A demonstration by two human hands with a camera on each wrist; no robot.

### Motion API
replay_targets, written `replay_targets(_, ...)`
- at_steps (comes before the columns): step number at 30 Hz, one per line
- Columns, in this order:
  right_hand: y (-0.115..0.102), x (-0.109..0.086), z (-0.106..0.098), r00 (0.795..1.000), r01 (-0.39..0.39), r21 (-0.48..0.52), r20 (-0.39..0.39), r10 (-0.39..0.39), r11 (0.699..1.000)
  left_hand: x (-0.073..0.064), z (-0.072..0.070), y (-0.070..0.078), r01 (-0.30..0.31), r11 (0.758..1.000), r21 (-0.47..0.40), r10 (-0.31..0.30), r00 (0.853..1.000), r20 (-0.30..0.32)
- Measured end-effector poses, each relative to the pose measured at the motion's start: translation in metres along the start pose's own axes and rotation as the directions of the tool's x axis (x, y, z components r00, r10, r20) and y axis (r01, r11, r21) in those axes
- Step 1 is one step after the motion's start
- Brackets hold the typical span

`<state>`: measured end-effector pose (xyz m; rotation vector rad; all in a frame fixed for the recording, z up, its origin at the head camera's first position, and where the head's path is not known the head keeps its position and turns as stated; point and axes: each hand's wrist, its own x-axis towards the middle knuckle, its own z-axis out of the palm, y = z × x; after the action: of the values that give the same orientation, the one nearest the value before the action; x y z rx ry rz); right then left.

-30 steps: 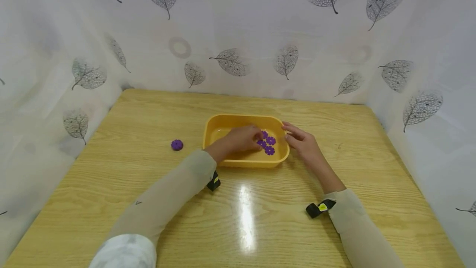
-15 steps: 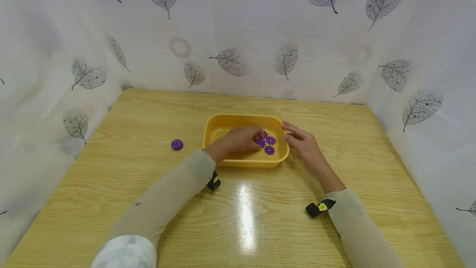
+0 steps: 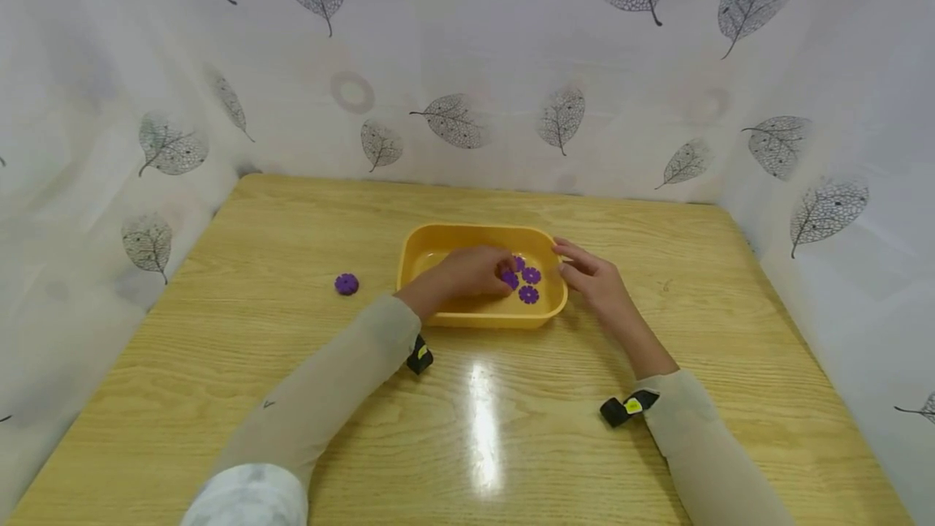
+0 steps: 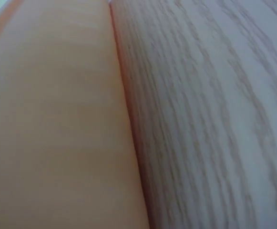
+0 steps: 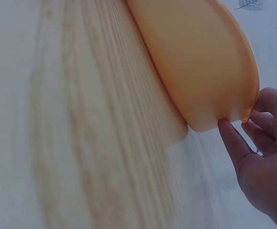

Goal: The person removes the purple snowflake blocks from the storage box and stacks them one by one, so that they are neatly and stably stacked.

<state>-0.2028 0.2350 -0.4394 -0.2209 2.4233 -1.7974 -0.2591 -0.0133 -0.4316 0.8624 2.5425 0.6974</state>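
Note:
A yellow plastic bin (image 3: 475, 321) stands on the table, its outer wall filling much of the left wrist view. Inside it, my left hand (image 3: 471, 270) pinches a purple flower-shaped disc (image 3: 510, 279) between thumb and fingers, close over the bin's floor. Three more purple flower discs (image 3: 529, 295) lie just right of those fingertips. My right hand (image 3: 602, 286) is at the bin's right end. In the right wrist view, its thumb (image 5: 230, 136) touches the outer wall while the other fingers rest by the rim, loosely bent.
Left of the bin, a purple flower-shaped piece (image 3: 346, 284), thicker than the flat discs, sits on the wooden table (image 3: 540, 428). Pale leaf-printed curtains (image 3: 497, 47) enclose the table at the back and both sides.
My left hand has drawn slightly left with the pinched purple disc, away from the other discs. The right hand and the bin have stayed in place.

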Motion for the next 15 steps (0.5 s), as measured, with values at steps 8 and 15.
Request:
replay_targets(8, 0.001, 0.001, 0.0, 1.0, -0.002, -0.011, -0.001, 0.002, 1.0, -0.002, -0.004, -0.001, -0.025, 0.996, -0.081, 0.019, 0.997, -0.068)
replay_targets(15, 0.001, 0.001, -0.001, 1.0, -0.009, -0.026, 0.0, 0.009, 1.0, -0.007, -0.014, 0.003, -0.063, 0.978, -0.199, 0.033, 0.988, -0.152)
